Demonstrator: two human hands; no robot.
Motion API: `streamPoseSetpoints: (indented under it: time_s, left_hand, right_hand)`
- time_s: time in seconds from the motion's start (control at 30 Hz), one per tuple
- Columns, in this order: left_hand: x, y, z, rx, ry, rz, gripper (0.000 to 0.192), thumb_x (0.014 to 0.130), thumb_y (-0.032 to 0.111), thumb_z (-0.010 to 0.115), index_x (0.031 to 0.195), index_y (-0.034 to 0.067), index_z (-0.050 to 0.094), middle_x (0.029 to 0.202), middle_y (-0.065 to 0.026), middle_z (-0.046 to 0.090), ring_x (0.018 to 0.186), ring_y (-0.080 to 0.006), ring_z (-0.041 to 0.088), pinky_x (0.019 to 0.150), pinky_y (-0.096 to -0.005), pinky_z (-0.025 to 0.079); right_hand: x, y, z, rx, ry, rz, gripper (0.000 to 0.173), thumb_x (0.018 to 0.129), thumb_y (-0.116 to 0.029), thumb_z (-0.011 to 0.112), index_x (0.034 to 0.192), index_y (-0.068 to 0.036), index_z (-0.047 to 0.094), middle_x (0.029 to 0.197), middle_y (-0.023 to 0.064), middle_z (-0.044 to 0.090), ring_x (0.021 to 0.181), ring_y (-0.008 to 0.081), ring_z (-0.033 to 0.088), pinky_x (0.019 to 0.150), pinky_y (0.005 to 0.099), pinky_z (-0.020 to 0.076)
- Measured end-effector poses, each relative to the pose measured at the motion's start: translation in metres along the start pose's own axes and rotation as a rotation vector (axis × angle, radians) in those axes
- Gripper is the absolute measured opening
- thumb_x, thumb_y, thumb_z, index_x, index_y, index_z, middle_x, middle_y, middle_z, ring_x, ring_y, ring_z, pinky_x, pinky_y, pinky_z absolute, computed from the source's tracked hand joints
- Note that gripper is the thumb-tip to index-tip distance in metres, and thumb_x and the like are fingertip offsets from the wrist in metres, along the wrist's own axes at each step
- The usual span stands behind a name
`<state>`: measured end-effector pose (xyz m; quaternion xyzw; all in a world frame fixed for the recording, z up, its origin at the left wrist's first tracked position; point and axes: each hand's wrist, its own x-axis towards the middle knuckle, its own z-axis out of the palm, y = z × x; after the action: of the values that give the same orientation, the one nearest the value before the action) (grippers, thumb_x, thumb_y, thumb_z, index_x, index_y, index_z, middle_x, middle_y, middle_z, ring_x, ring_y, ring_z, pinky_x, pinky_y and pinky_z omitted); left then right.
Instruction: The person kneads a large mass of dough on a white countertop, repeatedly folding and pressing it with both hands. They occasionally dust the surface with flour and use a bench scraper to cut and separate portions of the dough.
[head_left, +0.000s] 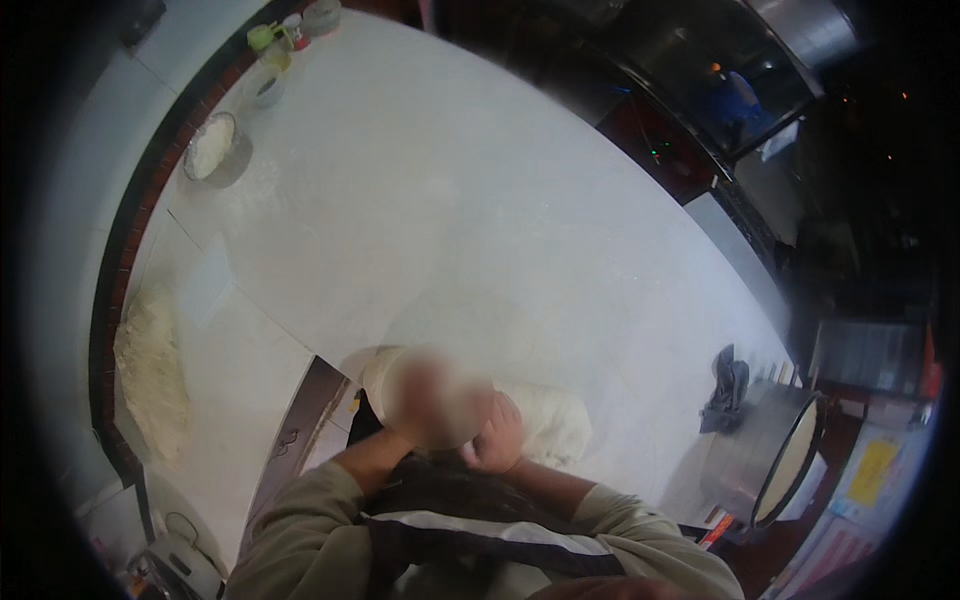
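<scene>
A thick pale roll of dough (559, 421) lies along the near edge of a white worktop (480, 225), just in front of my dark apron. My left hand (421, 401) is on the dough's left part, but a blurred patch covers its fingers. Close beside it, my right hand (499, 435) lies against the middle of the roll, fingers bent over the near side. The same blur hides part of the dough between the two hands. To the right of my right hand the roll runs on uncovered.
Flour (154, 375) is heaped along the left wall. Farther back stand a bowl of white powder (211, 150), a small clear tub (264, 86) and a green-lidded jug (261, 36). At right are a dark cloth (725, 388) and a large metal pot (750, 442) with pale contents.
</scene>
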<state>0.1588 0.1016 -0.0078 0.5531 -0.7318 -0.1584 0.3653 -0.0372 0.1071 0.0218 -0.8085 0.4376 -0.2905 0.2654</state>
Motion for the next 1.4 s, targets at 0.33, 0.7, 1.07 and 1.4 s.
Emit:
streamPoseSetpoints:
  time_s: [0.33,0.7,1.07,1.4]
  left_hand:
    - [0.253,-0.139,0.150,0.015,-0.215,0.173,0.060,0.094,0.044,0.067,0.141,0.009,0.062,0.151,-0.0159,0.057,0.149,-0.0413,0.041,0.127,-0.0585,0.027]
    - [-0.054,-0.030,0.020,0.025,0.194,-0.371,0.055,0.111,0.031,0.040,0.152,-0.004,0.047,0.152,-0.0252,0.051,0.139,-0.0450,0.049,0.119,-0.0546,0.037]
    - [0.155,-0.135,0.020,-0.059,0.301,-0.305,0.076,0.099,0.044,0.058,0.154,-0.004,0.041,0.158,-0.0219,0.047,0.155,-0.0429,0.031,0.127,-0.0589,0.023]
    - [0.083,-0.159,0.013,0.331,0.077,-0.571,0.073,0.105,0.051,0.049,0.159,0.002,0.041,0.170,-0.0262,0.028,0.161,-0.0450,0.016,0.133,-0.0542,0.010]
  right_hand:
    - [0.165,0.151,0.006,-0.190,-0.098,0.667,0.078,0.100,-0.053,0.059,0.151,0.004,0.048,0.147,0.0303,0.055,0.140,0.0443,0.050,0.118,0.0519,0.0376]
    - [0.107,0.021,0.008,0.104,-0.290,-0.063,0.038,0.074,-0.031,0.073,0.103,-0.006,0.073,0.099,0.0218,0.068,0.092,0.0428,0.061,0.081,0.0509,0.0481]
    - [0.252,0.125,0.086,-0.379,-0.241,0.179,0.041,0.093,-0.032,0.063,0.128,-0.010,0.067,0.123,0.0176,0.070,0.113,0.0409,0.065,0.101,0.0529,0.0492]
    - [0.266,0.050,0.070,-0.251,-0.745,0.156,0.034,0.094,-0.034,0.060,0.113,-0.012,0.078,0.111,0.0191,0.073,0.107,0.0434,0.067,0.100,0.0529,0.0505]
